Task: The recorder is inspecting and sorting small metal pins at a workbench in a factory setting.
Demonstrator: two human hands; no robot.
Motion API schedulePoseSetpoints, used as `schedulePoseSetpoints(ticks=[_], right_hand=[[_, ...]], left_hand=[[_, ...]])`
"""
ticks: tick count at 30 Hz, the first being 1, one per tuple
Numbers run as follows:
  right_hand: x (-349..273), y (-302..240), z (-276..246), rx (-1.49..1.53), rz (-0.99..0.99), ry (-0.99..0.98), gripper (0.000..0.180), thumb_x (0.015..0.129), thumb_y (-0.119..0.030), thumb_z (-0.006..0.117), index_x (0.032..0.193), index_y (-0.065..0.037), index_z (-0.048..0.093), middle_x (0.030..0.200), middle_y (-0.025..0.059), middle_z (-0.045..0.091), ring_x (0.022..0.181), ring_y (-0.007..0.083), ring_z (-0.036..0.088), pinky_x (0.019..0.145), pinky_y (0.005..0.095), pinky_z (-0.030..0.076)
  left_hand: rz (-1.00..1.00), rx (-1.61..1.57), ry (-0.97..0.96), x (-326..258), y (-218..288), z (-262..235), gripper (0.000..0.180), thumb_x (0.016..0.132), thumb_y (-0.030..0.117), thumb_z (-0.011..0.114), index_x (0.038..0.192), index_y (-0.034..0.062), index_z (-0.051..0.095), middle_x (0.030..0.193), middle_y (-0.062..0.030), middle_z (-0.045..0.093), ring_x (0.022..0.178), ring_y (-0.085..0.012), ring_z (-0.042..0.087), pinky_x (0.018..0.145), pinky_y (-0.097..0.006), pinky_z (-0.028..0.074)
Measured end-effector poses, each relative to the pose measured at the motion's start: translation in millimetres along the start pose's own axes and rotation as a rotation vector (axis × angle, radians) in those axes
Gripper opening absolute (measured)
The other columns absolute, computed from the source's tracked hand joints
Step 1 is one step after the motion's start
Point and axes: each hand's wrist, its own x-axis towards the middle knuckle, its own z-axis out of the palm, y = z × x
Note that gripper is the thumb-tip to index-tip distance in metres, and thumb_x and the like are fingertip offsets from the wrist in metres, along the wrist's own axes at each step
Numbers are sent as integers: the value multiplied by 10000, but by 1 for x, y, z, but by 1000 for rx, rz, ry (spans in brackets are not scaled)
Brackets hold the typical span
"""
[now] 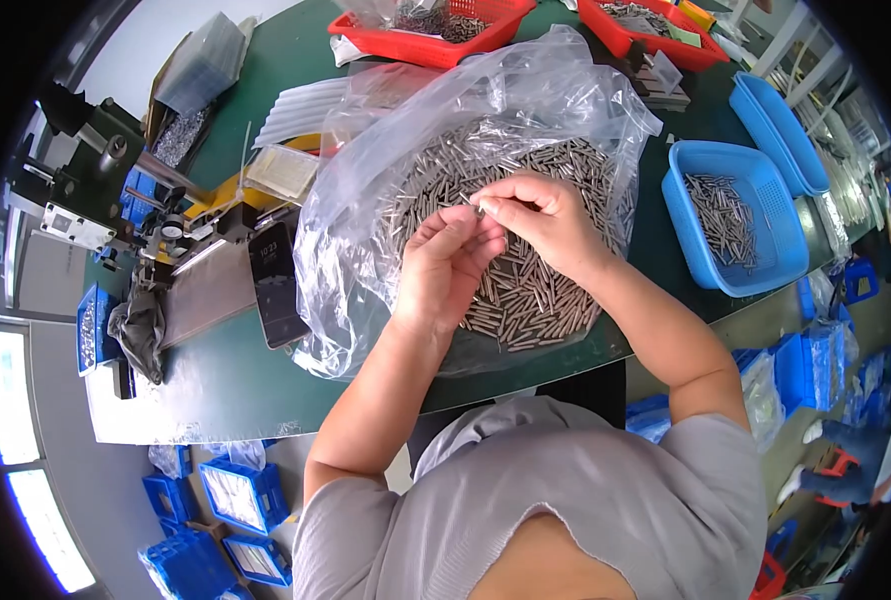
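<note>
My left hand (443, 262) is curled with its palm turned up, thumb and fingers closed. Its fingertips meet those of my right hand (550, 222), which pinches with thumb and forefinger. Between them is a small metal pin (479, 207), mostly hidden by the fingers. Both hands are over a large heap of slim metal pins (540, 300). The heap lies in an opened clear plastic bag (350, 250), whose crumpled sides spread around it on the green table (340, 400).
At my right stands a blue basket (690, 262) partly filled with pins, a second blue basket (777, 130) beyond it. Red baskets (445, 55) sit at the far edge. To the left are a phone (277, 285) and a bench device with a metal column (170, 172).
</note>
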Motion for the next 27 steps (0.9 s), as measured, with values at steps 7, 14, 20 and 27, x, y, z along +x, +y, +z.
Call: schedulePoseSetpoints(ticks=[7,14,20,27], right_hand=[[2,-3,-7,-149,-21,0,110,802,-85,627,849,10,659,712,53,661,661,86,618,598,231,481],[17,8,-29,516,398,53,104,842,-145,583,875,-46,583,564,-88,374,456,-2,295,407,150,221],[6,0,-11,131,303,-84,180,858,-216,598,882,-40,621,707,-27,564,594,26,475,493,180,379],[6,18,3,129,85,-67,149,863,-174,589,912,-35,606,747,-26,569,661,27,513,523,178,378]], left_hand=[[149,219,1,0,1,8,63,849,16,534,867,-28,576,788,-135,630,723,-201,633,675,-300,543],[288,302,94,1,1,4,62,836,35,549,869,-16,556,772,-122,624,690,-184,622,637,-287,543],[225,221,115,1,1,9,77,838,48,551,890,-9,550,786,-114,617,707,-185,620,627,-288,538],[149,294,98,-4,2,6,48,838,34,546,855,1,577,779,-129,628,708,-204,628,642,-316,547]])
